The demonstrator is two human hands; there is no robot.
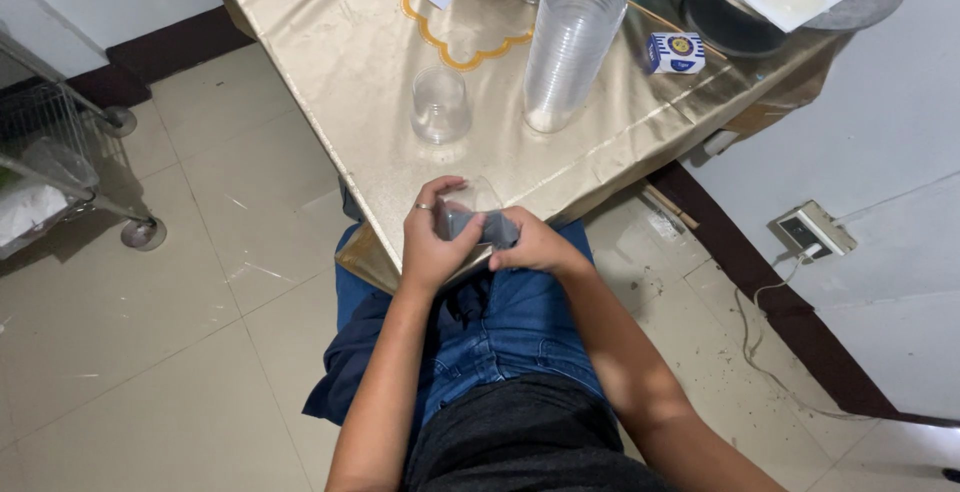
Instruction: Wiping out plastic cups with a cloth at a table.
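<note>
Even, fairly bright indoor light falls from above. The gold surface (340, 62) shows soft sheen, brightest beside the cup stack (570, 47). Shadows are faint. Focus is sharp; straight lines bow outward near the frame edges.

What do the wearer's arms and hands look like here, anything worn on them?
Both forearms are bare, with no sleeves, gloves or watch in view. The left hand has a thin metallic ring on one finger. The right hand shows no ring or band. No markings are visible on either arm.
</note>
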